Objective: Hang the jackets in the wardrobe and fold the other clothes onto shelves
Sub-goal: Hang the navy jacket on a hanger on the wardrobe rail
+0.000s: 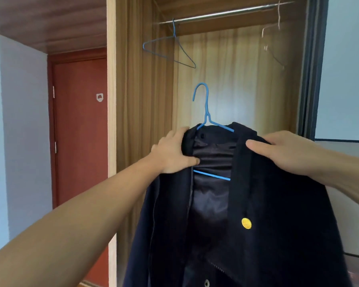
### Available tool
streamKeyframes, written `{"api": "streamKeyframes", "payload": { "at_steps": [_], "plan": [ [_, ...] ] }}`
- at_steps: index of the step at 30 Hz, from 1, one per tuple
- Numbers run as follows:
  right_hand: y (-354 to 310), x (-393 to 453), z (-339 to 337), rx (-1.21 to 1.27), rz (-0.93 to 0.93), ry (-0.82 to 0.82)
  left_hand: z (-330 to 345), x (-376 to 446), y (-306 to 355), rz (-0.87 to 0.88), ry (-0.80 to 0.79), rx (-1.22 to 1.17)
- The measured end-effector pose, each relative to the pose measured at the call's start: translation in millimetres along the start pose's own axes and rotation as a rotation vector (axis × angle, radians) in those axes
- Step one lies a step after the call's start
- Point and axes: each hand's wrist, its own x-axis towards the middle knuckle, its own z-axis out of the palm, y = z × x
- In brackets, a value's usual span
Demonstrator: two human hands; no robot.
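A dark navy jacket (267, 214) with a yellow button hangs open on a blue wire hanger (205, 112), held up in front of the open wardrobe. My left hand (172, 152) grips the jacket's left shoulder, and my right hand (282, 152) grips its right shoulder. The hanger's hook points up, well below the metal rail (226, 14) at the wardrobe's top. The shiny lining and the hanger's lower bar show between the open fronts.
An empty blue hanger (168, 50) hangs at the rail's left end and a pale wire hanger (275, 46) at its right. The wooden wardrobe side panel (137, 100) stands left, a red door (79, 125) beyond it. A sliding door frame (311, 69) borders the right.
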Motion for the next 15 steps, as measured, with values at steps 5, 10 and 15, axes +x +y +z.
{"api": "streamKeyframes", "payload": {
  "at_steps": [5, 10, 15],
  "plan": [
    [-19, 8, -13, -0.01, 0.052, 0.004, -4, 42, -43, 0.167, 0.16, -0.02],
    [-25, 21, -12, -0.043, 0.082, 0.016, -20, 99, -48, 0.134, 0.141, 0.14],
    [-22, 34, -8, -0.037, 0.124, 0.062, 5, 140, -31, 0.142, -0.012, -0.002]
  ]
}}
